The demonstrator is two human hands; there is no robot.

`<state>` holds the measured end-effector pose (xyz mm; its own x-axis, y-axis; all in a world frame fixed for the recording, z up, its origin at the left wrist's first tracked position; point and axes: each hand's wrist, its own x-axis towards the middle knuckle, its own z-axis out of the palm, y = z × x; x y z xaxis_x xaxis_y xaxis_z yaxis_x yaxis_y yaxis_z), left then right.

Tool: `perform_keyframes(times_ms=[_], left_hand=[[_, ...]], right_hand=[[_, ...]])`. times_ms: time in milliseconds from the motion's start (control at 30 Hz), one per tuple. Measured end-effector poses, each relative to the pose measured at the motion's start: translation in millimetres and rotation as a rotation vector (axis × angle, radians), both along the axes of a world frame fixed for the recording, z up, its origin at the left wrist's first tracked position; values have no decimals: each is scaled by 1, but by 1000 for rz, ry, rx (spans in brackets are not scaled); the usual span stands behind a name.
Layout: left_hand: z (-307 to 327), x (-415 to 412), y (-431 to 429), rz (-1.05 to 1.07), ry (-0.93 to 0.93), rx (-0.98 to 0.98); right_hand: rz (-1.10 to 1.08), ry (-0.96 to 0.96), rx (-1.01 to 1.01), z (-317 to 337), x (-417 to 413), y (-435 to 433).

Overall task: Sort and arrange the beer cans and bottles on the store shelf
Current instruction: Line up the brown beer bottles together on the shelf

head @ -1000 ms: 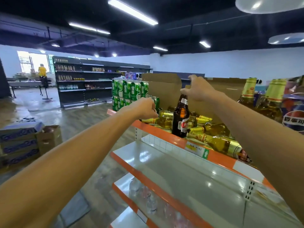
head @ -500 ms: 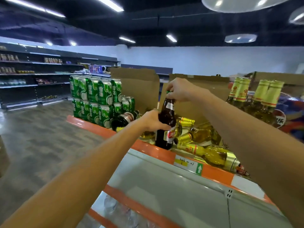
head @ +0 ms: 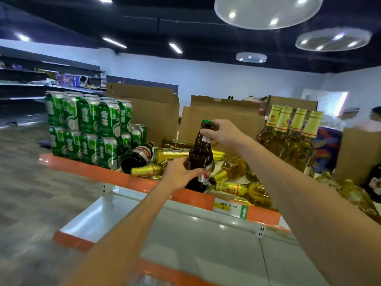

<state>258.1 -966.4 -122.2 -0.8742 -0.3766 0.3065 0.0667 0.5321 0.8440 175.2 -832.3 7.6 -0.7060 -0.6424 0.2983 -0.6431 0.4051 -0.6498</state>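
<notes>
Nearest, the lower shelf (head: pixel 206 240) lies bare and grey under both forearms. Above it the top shelf (head: pixel 99 172), edged in orange and marked with a price tag (head: pixel 231 209), carries the stock.

At its front edge the left hand (head: pixel 179 176) wraps its fingers (head: pixel 195 172) round the lower body of the brown bottle (head: pixel 201 155), taking the weight. The right hand (head: pixel 223 135) pinches the neck just under the green cap, which looks meant to keep the tall bottle upright and steer it. The bottle is vertical, its base at or just above the shelf; I cannot tell whether it touches.

Just behind and beside it, several gold bottles (head: pixel 243 190) lie on their sides, tumbled across each other, and one dark bottle (head: pixel 138 157) lies toward the cans. These seem to be the unsorted part.

Farther left the green cans (head: pixel 88 129) are stacked two high in a tight block. To the right the standing gold bottles (head: pixel 288 137) form a row. Both groups look already sorted. Behind everything, cardboard boxes (head: pixel 222 118) back the shelf.
</notes>
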Motion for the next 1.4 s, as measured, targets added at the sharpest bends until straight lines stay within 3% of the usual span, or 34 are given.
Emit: perform_keyframes(times_ms=[267,500,667,800,900,1000,1200,1400], left_hand=[[0,3,-1,-52,11,16],[0,3,-6,-142,-9,70],[-1,5,-10,-218,-51,262],[6,5,-5,-91,57,197],[11,0,5,-111,28,71],[7,-7,10,-42,41,62],[5,-9,4,-47,27,-3],[-3,-8,5,-40,66,10]], right_hand=[[0,-145,-89,-14,4,3],[-94,-40,-25,-10,12,-1],[-197,19,24,-8,21,-5],[-328,96,79,-13,17,-16],[-386,169,119,-12,20,-24],[-363,207,223,1,23,-23],[-94,-116,142,0,16,-3],[-118,-105,0,-16,25,-4]])
